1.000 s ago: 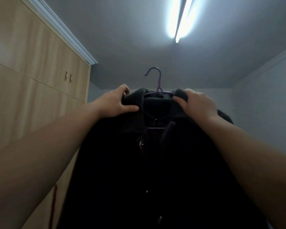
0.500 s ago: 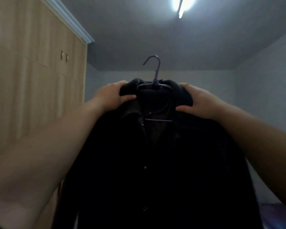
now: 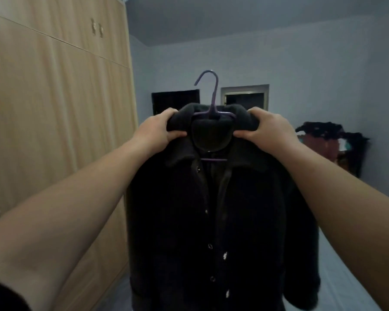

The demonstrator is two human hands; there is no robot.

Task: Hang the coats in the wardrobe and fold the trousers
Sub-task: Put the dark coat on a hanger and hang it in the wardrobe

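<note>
A black buttoned coat (image 3: 222, 221) hangs on a purple hanger (image 3: 212, 102) in front of me, held up at arm's length. My left hand (image 3: 157, 129) grips the coat's left shoulder by the collar. My right hand (image 3: 267, 129) grips the right shoulder. The hanger's hook stands free above the collar. The light wooden wardrobe (image 3: 54, 131) fills the left side, its doors shut. No trousers are in view.
A dark cabinet or dresser with dark clothes piled on top (image 3: 330, 140) stands at the right against the wall. Two dark openings (image 3: 245, 97) show in the far wall behind the coat. A pale surface lies at the lower right.
My view has tilted down from the ceiling to the far wall. Both hands keep their grip on the coat's shoulders, now held lower and level in front of me.
</note>
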